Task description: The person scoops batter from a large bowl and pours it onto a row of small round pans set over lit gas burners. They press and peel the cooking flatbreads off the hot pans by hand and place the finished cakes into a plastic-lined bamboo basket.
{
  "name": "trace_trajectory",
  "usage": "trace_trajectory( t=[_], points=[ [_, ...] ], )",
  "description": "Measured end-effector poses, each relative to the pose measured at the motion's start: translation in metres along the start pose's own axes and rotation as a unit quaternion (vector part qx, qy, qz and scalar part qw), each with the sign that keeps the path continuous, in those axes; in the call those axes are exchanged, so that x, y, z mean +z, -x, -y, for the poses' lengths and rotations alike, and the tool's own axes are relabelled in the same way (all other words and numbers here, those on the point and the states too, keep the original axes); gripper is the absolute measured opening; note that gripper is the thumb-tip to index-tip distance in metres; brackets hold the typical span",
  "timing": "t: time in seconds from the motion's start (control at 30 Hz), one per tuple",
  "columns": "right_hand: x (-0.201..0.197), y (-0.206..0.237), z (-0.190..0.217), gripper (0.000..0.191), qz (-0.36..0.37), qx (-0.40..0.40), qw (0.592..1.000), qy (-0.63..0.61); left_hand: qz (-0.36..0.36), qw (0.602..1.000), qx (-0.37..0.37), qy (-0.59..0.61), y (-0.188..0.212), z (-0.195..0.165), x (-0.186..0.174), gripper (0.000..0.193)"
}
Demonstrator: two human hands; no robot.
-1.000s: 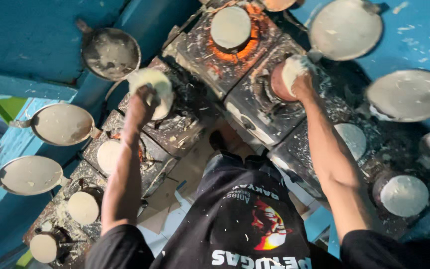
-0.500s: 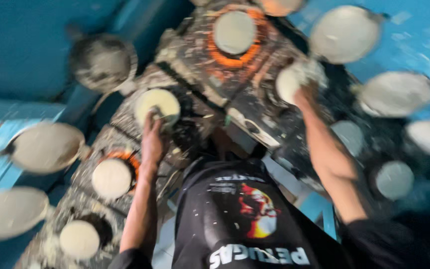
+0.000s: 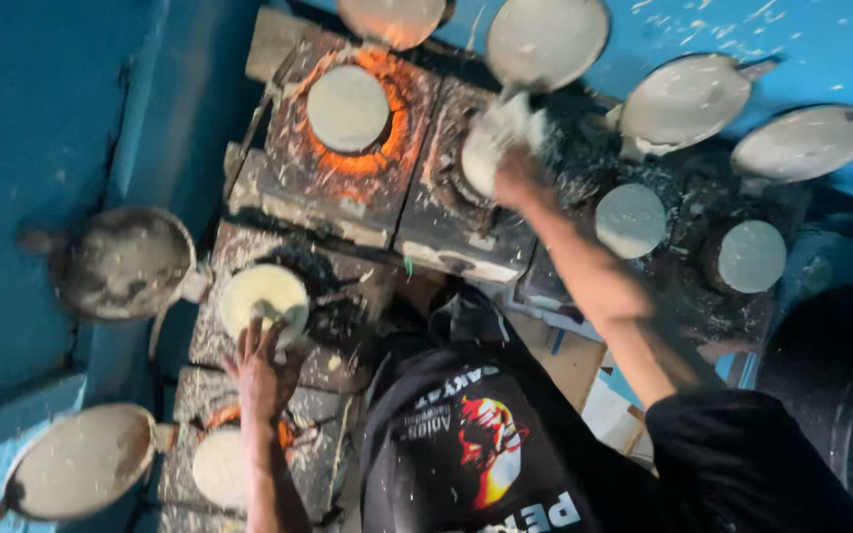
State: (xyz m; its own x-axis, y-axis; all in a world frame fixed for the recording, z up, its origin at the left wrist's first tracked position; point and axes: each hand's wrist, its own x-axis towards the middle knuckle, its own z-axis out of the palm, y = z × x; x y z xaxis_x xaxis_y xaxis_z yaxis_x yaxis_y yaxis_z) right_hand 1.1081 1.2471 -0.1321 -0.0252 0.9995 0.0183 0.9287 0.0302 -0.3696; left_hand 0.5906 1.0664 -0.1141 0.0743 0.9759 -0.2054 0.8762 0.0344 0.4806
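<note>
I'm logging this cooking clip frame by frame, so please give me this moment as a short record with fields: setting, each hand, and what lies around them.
setting: row of blackened stove blocks along a blue wall, seen from above
left hand: left hand with fingers on a pale round disc atop a burner
right hand: right hand gripping a whitish lump over another burner
glowing burner: orange ring around a pale round lid
around: batter-coated pans with handles at the edges
clothing: black printed shirt
</note>
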Motion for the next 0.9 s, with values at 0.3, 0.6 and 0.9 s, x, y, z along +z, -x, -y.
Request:
trace_trajectory(
  t=[0.3, 0.6, 0.9],
  points=[
    [-0.013, 0.011, -0.03, 0.037, -0.04, 0.025, 0.996, -0.075, 0.054, 0.992, -0.105, 0.039, -0.02, 0.005, -0.013, 0.093],
    [0.012, 0.018, -0.036, 0.037, -0.038, -0.172, 0.97, -0.17, 0.037, 0.993, -0.096, 0.064, -0.036, -0.032, -0.043, 0.075],
    [-0.043, 0.005, -0.155, 0.038, -0.086, 0.124, 0.988, -0.022, -0.159, 0.969, 0.02, 0.188, -0.07, -0.068, -0.044, 0.05]
  ],
)
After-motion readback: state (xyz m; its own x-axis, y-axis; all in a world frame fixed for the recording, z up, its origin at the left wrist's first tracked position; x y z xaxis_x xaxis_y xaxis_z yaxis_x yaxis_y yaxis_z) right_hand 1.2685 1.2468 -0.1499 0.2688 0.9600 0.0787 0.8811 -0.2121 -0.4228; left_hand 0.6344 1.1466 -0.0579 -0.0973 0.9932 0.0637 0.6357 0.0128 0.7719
